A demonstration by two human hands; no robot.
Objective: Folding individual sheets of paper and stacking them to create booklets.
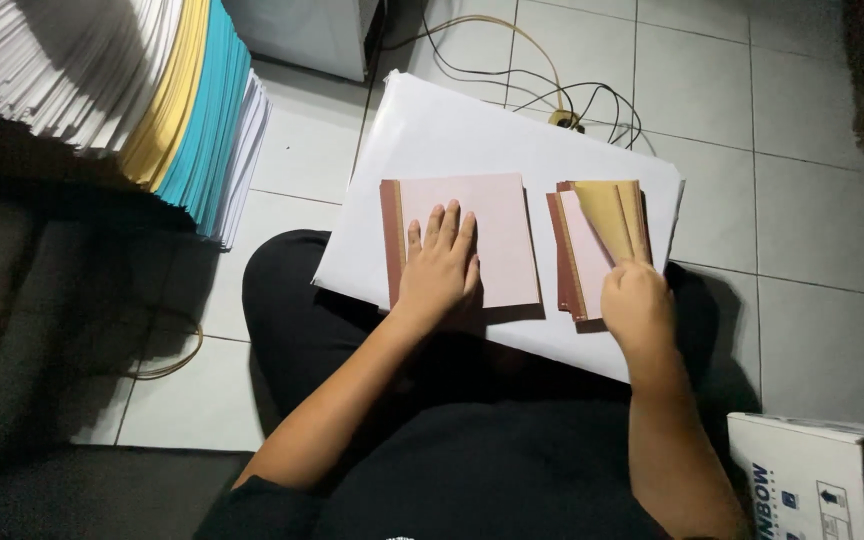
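The left hand [439,262] lies flat, fingers spread and released, on the pink booklet [462,240] with a brown spine strip along its left edge. This booklet rests on the large white sheet [432,130] across the person's lap. Just to the right, apart from it, lies a second booklet stack [577,255]. The right hand [637,300] grasps its yellow-tan pages [612,212], lifting them in a curl. Far left stands a paper stack [187,110] of white, yellow and blue sheets. A white box [802,475] sits near right on the tiled floor [812,230].
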